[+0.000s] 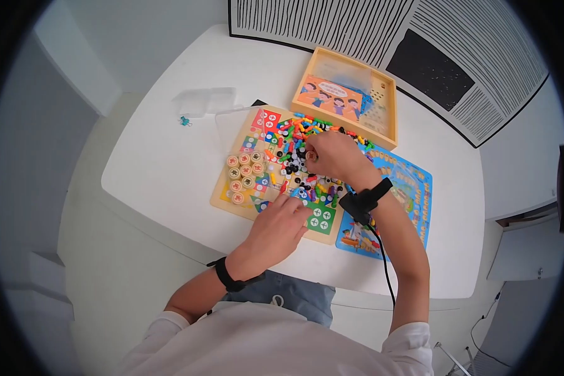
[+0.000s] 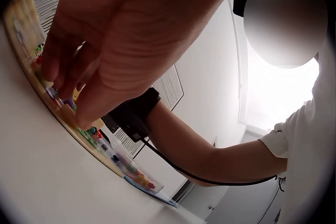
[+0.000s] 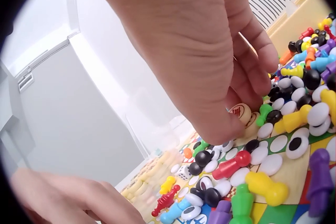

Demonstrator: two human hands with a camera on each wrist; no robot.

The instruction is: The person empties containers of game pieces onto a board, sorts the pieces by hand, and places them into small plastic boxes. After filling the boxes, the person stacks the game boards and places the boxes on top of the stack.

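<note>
Right hand (image 1: 339, 156) was clamped on wooden disc (image 3: 241, 111) amid pegs (image 3: 266, 189), crowding apparently favouring a pinch | Left hand (image 1: 276, 229): digits stood apart, at board (image 1: 323, 237) | Grouped discs (image 1: 245, 170) sat leftward, seemingly kept separate.

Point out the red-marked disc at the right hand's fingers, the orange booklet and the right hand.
Red-marked disc (image 3: 240, 111): right wrist view, its marked face.
Orange booklet (image 1: 329, 98): head view, middle of its cover.
Right hand (image 1: 339, 156): head view, back of the hand.
</note>
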